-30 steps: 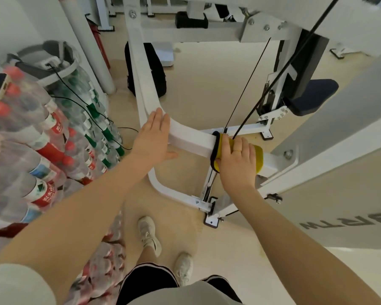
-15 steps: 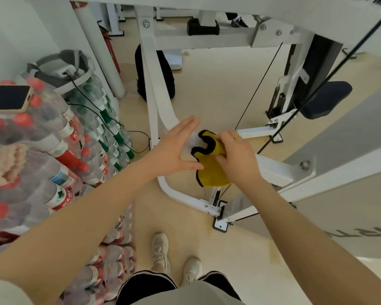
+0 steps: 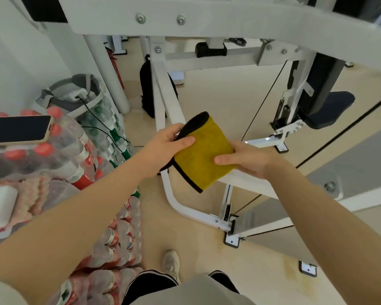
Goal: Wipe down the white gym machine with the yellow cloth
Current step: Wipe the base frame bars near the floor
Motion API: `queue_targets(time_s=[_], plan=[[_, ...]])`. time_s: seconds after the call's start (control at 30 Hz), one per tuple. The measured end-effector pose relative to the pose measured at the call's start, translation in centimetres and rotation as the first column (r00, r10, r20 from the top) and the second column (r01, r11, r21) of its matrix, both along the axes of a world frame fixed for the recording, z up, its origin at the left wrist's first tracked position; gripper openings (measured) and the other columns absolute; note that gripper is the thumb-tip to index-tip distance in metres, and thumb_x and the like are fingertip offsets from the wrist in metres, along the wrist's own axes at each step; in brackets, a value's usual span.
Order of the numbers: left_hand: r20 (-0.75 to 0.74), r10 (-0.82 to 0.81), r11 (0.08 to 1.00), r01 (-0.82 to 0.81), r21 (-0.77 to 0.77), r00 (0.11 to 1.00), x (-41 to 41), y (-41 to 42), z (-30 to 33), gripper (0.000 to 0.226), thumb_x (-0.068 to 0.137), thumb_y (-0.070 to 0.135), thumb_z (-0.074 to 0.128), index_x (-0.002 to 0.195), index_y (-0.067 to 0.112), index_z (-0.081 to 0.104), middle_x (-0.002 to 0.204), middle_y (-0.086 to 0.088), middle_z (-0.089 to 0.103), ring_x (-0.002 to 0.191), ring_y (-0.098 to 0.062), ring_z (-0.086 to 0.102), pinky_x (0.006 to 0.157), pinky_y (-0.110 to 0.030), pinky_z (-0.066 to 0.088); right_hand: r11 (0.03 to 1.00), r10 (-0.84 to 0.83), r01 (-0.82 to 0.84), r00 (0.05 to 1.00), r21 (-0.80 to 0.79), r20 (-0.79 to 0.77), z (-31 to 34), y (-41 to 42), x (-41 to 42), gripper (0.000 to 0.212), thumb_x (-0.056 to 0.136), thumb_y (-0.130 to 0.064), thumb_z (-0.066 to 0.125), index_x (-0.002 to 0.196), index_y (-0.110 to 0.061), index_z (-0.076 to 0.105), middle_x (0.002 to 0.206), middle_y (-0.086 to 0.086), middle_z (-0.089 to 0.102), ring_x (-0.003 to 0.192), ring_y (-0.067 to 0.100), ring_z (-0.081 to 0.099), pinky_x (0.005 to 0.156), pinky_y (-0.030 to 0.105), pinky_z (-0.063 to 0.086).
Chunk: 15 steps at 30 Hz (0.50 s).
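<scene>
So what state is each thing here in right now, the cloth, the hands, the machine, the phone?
Yellow cloth: folded, lifted off the frame, held between both hands.
Left hand: pinches the cloth's black-edged end.
Right hand: grips the cloth's other side.
White gym machine: not being touched by the cloth or either hand.
Phone: screen dark, lying flat on the bottle packs.
Bottle packs: stacked, shrink-wrapped.

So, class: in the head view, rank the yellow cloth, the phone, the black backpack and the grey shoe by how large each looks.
1. Yellow cloth, held by the left hand and right hand.
2. Phone and black backpack: too alike to rank, and the frame hides part of each.
3. Grey shoe.
Nearness to the camera inflates the cloth.
</scene>
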<state>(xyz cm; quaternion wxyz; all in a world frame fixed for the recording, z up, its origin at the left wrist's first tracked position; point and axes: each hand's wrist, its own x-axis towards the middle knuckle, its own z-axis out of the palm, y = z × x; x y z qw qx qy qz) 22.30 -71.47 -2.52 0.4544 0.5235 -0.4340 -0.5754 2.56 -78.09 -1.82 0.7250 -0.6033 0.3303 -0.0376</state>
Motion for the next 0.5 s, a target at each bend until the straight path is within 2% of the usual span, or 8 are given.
queue_targets(time_s=[0.03, 0.1, 0.2, 0.3, 0.33, 0.4, 0.43, 0.5], plan=[[-0.015, 0.003, 1.000, -0.002, 0.019, 1.000, 0.4, -0.2, -0.2, 0.015, 0.088, 0.014, 0.055, 0.101, 0.022, 0.059, 0.098, -0.003, 0.065, 0.090, -0.017, 0.064, 0.083, -0.034, 0.055, 0.997, -0.020, 0.018, 1.000, 0.075, 0.018, -0.8, -0.1, 0.1, 0.068, 0.060, -0.039, 0.084, 0.120, -0.024, 0.054, 0.116, -0.006, 0.066, 0.110, 0.016, 0.061, 0.089, 0.024, 0.051], [-0.027, -0.002, 0.998, 0.004, 0.058, 1.000, 1.3, -0.8, -0.7, 0.016, 0.089, 0.015, 0.055, 0.101, 0.025, 0.058, 0.101, -0.005, 0.063, 0.093, -0.021, 0.062, 0.085, -0.039, 0.052, 0.971, -0.168, 0.157, 0.984, 0.178, 0.051, -1.8, -0.2, 0.7, 0.054, 0.071, -0.020, 0.078, 0.119, -0.015, 0.056, 0.111, 0.001, 0.068, 0.103, 0.018, 0.064, 0.089, 0.027, 0.052], [-0.017, 0.050, 0.994, -0.048, 0.096, 0.999, 2.3, -1.5, -1.0, 0.015, 0.091, 0.015, 0.053, 0.099, 0.027, 0.056, 0.096, -0.004, 0.063, 0.088, -0.020, 0.062, 0.078, -0.035, 0.053, 0.876, -0.429, 0.426, 0.903, 0.226, -0.037, -2.0, -0.4, 2.1, 0.038, 0.081, -0.015, 0.067, 0.117, -0.010, 0.057, 0.100, 0.006, 0.068, 0.087, 0.018, 0.067, 0.079, 0.030, 0.057], [0.242, 0.106, 0.994, -0.109, 0.001, 0.965, 2.4, -2.4, -0.8, 0.012, 0.093, 0.018, 0.052, 0.101, 0.027, 0.051, 0.088, 0.001, 0.063, 0.084, -0.018, 0.060, 0.072, -0.024, 0.051, 0.732, -0.640, 0.655, 0.755, 0.189, -0.138, -1.5, -0.8, 3.9, 0.028, 0.088, -0.014, 0.062, 0.115, -0.006, 0.054, 0.092, 0.006, 0.064, 0.077, 0.018, 0.064, 0.064, 0.030, 0.055], [0.355, 0.126, 0.991, -0.104, -0.081, 0.926, 2.3, -2.7, -0.5, 0.014, 0.094, 0.019, 0.051, 0.106, 0.026, 0.049, 0.087, 0.004, 0.062, 0.081, -0.015, 0.059, 0.068, -0.017, 0.049, 0.681, -0.698, 0.709, 0.704, 0.182, -0.133, -1.3, -0.9, 4.6, 0.029, 0.090, -0.015, 0.061, 0.116, -0.005, 0.053, 0.094, 0.007, 0.063, 0.079, 0.020, 0.063, 0.064, 0.032, 0.053], [0.598, 0.200, 0.964, -0.046, -0.262, 0.776, 2.0, -3.2, 0.3, 0.025, 0.095, 0.020, 0.049, 0.120, 0.022, 0.047, 0.088, 0.005, 0.060, 0.076, -0.011, 0.054, 0.059, -0.005, 0.041, 0.611, -0.767, 0.774, 0.631, 0.167, -0.120, -0.8, -1.1, 6.4, 0.030, 0.094, -0.019, 0.056, 0.121, -0.007, 0.049, 0.105, 0.009, 0.061, 0.091, 0.025, 0.061, 0.069, 0.037, 0.053], [0.686, 0.247, 0.940, 0.002, -0.341, 0.685, 1.9, -3.4, 0.7, 0.031, 0.095, 0.019, 0.048, 0.126, 0.019, 0.045, 0.092, 0.002, 0.061, 0.077, -0.014, 0.055, 0.062, -0.009, 0.042, 0.591, -0.784, 0.790, 0.610, 0.162, -0.116, -0.5, -1.0, 7.3, 0.028, 0.096, -0.022, 0.052, 0.122, -0.010, 0.049, 0.110, 0.009, 0.060, 0.096, 0.026, 0.060, 0.072, 0.040, 0.053], [0.780, 0.312, 0.904, 0.082, -0.419, 0.543, 1.6, -3.8, 1.0, 0.037, 0.095, 0.016, 0.045, 0.132, 0.019, 0.044, 0.101, -0.006, 0.065, 0.084, -0.025, 0.060, 0.072, -0.031, 0.049, 0.568, -0.803, 0.801, 0.589, 0.187, -0.085, 0.0, -0.7, 8.9, 0.025, 0.100, -0.028, 0.043, 0.118, -0.013, 0.052, 0.111, 0.009, 0.062, 0.099, 0.026, 0.060, 0.074, 0.043, 0.054]])
